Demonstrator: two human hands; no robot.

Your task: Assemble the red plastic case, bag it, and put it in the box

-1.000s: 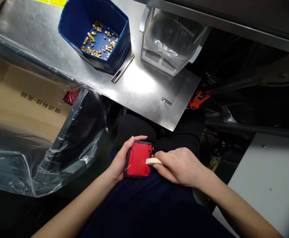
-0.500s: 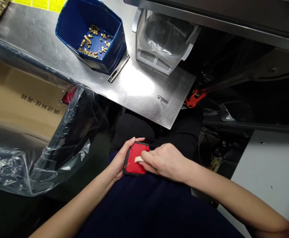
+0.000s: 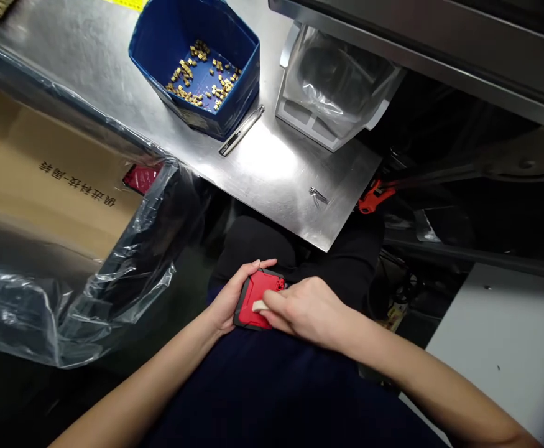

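Fingers of the left hand (image 3: 231, 303) cup the red case (image 3: 256, 294) over the lap (image 3: 281, 382). The right hand (image 3: 309, 311), pinching a pale stick (image 3: 258, 305), has slid left, bringing its tip from the case's right edge onto the middle.

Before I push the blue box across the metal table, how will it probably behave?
The blue box probably slides easily, since the metal table looks smooth and shiny. It seems light: thin walls, only a few small brass pieces inside. Those loose pieces would likely shift.
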